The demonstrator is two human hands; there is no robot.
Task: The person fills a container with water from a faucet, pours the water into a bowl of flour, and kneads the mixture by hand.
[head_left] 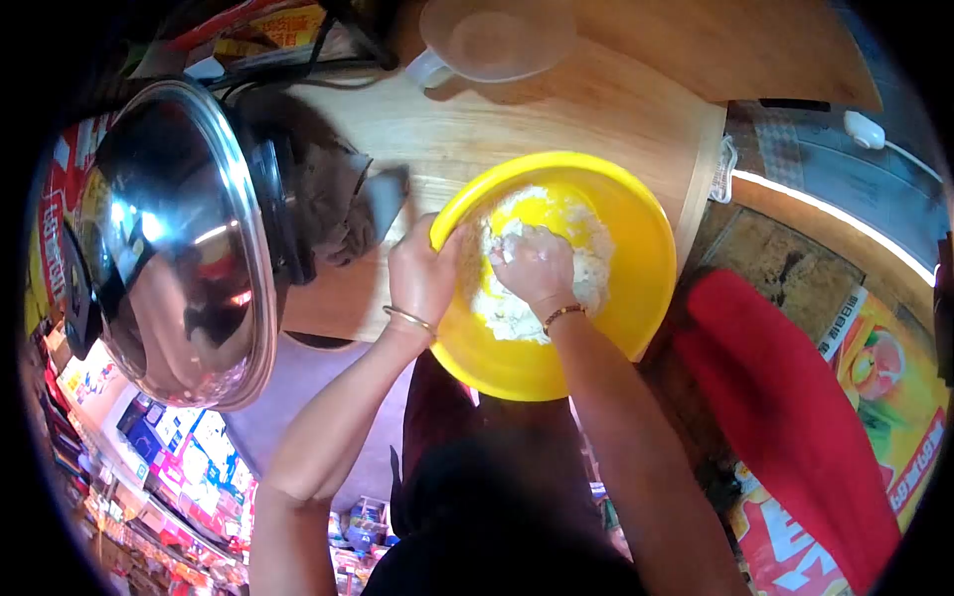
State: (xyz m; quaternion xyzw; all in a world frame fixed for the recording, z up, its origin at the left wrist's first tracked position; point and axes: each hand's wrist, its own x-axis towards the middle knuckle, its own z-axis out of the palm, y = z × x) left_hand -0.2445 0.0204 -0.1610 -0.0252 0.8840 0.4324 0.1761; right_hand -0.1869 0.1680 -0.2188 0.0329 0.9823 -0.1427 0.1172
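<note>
A large yellow bowl (641, 288) stands at the front edge of the wooden table, with white flour or crumbly dough (593, 263) inside it. My left hand (425, 273) grips the bowl's left rim, and a thin bangle circles that wrist. Inside the bowl, my right hand (537, 266) is pressed into the white mass with its fingers curled round some of it. A beaded bracelet is on my right wrist.
Wooden table (397, 111) under the bowl. A translucent measuring jug (497, 40) sits beyond it. At left are a shiny domed lid (179, 248) and a dark crumpled cloth (333, 204). Something red (785, 407) and a printed carton (884, 372) are at right.
</note>
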